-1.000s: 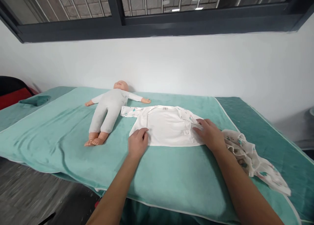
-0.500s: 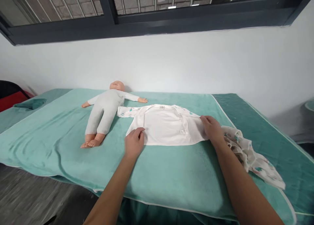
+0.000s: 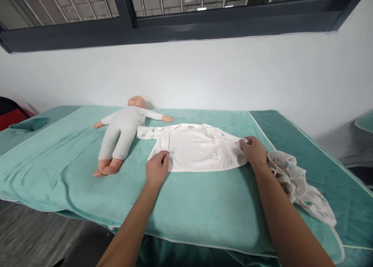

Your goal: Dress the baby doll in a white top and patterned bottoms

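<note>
A white baby shirt (image 3: 190, 150) with small coloured prints on its sleeve lies spread open on the green cover. My left hand (image 3: 157, 167) is closed at its lower left edge, thumb and fingers pinching the cloth. On the other side, my right hand (image 3: 254, 151) grips the shirt by the right sleeve, whose printed cloth shows at the fingertips. Left of the shirt, a baby doll (image 3: 124, 125) in a pale bodysuit lies on its back with its arms spread. The shirt's left sleeve reaches close to the doll's side.
A crumpled printed baby garment (image 3: 301, 187) lies beside my right forearm. The green cover (image 3: 204, 208) drapes over the bed's front edge. Behind stands a white wall (image 3: 204, 77) below a dark window frame (image 3: 218, 24). A red and black item (image 3: 11, 117) sits far left.
My right hand has shifted slightly up at the shirt's right side, and printed sleeve cloth now shows at its fingers. My left hand stays at the lower left edge. The view has shifted slightly.
</note>
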Action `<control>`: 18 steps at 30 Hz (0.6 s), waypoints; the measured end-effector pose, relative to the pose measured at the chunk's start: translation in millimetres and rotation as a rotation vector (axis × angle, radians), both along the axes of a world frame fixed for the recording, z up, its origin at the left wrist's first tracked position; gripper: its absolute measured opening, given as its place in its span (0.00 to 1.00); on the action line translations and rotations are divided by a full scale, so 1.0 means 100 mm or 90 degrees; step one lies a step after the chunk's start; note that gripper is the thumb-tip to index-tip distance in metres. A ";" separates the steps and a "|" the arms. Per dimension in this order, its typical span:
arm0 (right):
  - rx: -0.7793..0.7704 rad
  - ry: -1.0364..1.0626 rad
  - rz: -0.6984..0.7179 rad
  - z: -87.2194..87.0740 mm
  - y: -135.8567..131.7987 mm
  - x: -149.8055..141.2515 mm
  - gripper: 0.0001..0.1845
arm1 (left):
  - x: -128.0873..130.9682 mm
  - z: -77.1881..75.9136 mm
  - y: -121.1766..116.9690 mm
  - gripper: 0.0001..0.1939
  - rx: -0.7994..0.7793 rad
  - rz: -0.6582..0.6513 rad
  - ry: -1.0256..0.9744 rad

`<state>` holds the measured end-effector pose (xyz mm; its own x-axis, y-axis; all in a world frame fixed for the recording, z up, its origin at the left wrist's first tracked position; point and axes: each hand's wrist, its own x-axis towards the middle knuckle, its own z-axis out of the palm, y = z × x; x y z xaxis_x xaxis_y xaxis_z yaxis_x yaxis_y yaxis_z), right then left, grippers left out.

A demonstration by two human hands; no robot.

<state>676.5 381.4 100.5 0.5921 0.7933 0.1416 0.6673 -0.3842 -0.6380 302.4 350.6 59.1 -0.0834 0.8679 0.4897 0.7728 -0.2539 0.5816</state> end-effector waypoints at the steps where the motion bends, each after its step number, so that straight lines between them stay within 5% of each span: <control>1: 0.054 0.022 -0.013 0.00 0.03 0.00 0.18 | 0.00 0.00 0.00 0.14 -0.007 0.003 -0.003; 5: 0.237 0.028 -0.076 -0.02 0.18 0.03 0.22 | 0.01 0.02 0.00 0.15 -0.047 0.022 -0.028; 12: 0.118 0.080 -0.077 -0.12 0.28 0.02 0.27 | 0.01 0.03 -0.01 0.15 -0.050 0.017 -0.048; 18: 0.200 0.067 -0.066 -0.10 0.33 0.00 0.18 | 0.00 0.03 -0.01 0.15 -0.051 0.024 -0.051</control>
